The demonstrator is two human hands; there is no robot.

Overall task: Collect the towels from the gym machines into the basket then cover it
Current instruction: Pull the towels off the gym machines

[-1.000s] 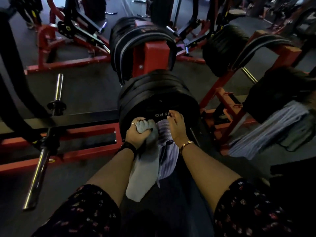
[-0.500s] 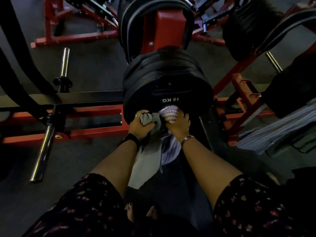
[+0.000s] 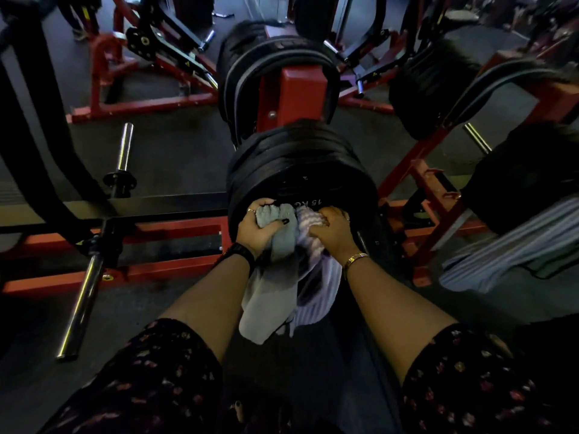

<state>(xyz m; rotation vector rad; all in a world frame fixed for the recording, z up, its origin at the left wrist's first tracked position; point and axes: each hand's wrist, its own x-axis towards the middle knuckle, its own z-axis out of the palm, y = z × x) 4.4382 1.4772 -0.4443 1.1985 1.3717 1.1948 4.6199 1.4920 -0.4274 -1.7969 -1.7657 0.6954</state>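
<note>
My left hand (image 3: pixel 255 228) grips the bunched top of a grey towel (image 3: pixel 269 296), which hangs down in front of a stack of black 15 kg weight plates (image 3: pixel 300 177). Right beside it, my right hand (image 3: pixel 332 228) grips a white and purple striped towel (image 3: pixel 316 296) that also hangs down. The two towels touch each other. Another striped towel (image 3: pixel 507 255) is draped over a machine at the right. No basket is in view.
A red weight rack (image 3: pixel 297 92) holds the plates straight ahead. A chrome barbell (image 3: pixel 91 277) lies on a red and black frame at the left. More red machines and plates stand behind and at the right. Dark floor lies below my arms.
My right hand went from resting on the striped towel to gripping it in a bunch. Both hands with their towels have risen a little against the plate.
</note>
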